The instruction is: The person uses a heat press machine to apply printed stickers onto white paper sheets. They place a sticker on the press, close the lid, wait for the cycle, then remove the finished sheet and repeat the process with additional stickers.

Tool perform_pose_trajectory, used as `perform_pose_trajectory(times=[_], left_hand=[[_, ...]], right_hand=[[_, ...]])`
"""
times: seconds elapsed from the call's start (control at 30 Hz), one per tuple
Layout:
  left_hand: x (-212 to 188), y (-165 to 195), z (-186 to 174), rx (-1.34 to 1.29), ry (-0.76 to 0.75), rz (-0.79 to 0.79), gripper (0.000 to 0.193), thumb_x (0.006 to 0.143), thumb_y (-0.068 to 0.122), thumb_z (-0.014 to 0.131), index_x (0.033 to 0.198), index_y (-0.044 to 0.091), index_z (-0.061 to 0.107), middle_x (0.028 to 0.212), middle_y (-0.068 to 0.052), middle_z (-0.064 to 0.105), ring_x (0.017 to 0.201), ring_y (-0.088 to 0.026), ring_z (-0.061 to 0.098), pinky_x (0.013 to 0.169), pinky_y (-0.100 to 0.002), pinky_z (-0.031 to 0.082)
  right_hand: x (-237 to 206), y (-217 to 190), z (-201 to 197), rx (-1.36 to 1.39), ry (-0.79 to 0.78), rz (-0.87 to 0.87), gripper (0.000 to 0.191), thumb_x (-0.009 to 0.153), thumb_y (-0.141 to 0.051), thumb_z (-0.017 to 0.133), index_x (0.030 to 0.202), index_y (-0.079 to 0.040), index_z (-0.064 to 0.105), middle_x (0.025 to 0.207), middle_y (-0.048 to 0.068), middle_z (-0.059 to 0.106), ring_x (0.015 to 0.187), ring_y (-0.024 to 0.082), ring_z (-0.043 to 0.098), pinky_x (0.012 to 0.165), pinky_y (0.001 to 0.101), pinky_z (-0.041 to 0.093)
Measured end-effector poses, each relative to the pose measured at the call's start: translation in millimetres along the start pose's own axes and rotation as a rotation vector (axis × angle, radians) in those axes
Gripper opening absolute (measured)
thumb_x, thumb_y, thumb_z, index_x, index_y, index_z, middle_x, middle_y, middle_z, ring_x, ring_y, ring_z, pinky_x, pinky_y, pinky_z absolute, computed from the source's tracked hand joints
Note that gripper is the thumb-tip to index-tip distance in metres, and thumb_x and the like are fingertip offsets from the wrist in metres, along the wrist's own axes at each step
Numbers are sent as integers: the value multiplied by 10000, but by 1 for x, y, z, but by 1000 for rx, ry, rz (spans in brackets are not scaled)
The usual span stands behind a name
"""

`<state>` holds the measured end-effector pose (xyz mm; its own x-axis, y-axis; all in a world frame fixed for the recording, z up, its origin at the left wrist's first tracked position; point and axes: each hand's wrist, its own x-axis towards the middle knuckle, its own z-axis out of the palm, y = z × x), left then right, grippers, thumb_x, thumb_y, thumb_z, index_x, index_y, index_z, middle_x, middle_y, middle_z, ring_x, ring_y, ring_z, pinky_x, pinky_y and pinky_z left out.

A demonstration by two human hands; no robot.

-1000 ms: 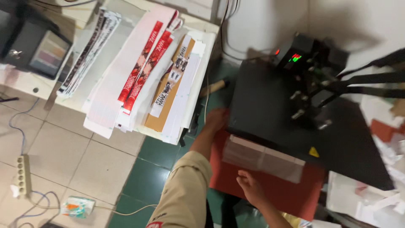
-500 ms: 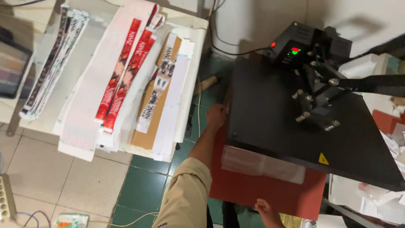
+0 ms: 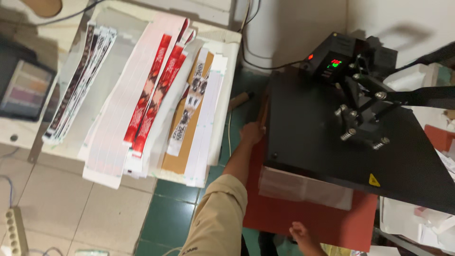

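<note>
Both hands unmoved: left hand (image 3: 251, 132) fingers grasping press plate (image 3: 332, 142) edge; right hand (image 3: 303, 235) grip unclear.

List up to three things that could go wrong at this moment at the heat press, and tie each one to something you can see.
1. The left hand rests at the edge of the black upper plate, over the red lower pad; with the display lit, a burn or pinch seems possible.
2. The right hand sits at the pad's front edge, close to the same gap.
3. The white sheet sticks out from under the plate and might shift or crease.
</note>
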<state>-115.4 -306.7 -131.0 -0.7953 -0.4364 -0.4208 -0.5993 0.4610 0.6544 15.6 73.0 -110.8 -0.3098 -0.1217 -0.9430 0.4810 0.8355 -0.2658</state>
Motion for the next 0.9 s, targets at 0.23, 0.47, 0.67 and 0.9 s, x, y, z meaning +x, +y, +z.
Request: perform_pose_trajectory(times=[0.23,0.47,0.67,0.9], left_hand=[[-3,-12,11,-192,118,98,256,845,301,662,964,151,833,1031,-151,763,986,-370,712,827,-502,543],[-114,-51,27,-411,367,111,272,966,323,684,960,61,759,964,-169,731,895,-353,716,765,-457,552],[-257,-61,4,-223,383,330,138,889,189,722,969,90,776,989,-122,745,888,-357,707,762,-447,569],[-378,24,-79,80,438,925,237,785,134,728,1019,116,767,922,-45,688,851,-270,686,753,-418,535]], right_hand=[[-9,22,25,-151,80,-168,661,930,-490,651,1407,-45,549,1328,135,689,1250,253,687,1051,401,552],[-33,38,12,-318,86,-2,607,978,-483,625,1423,-80,536,1391,123,650,1290,243,623,1067,383,510],[-60,27,24,-287,233,-450,569,934,-444,655,1359,-68,605,1235,118,747,1134,247,724,961,379,573],[-150,-30,34,-119,358,-975,371,964,-356,655,1202,-74,692,970,86,755,809,178,702,738,351,566]])
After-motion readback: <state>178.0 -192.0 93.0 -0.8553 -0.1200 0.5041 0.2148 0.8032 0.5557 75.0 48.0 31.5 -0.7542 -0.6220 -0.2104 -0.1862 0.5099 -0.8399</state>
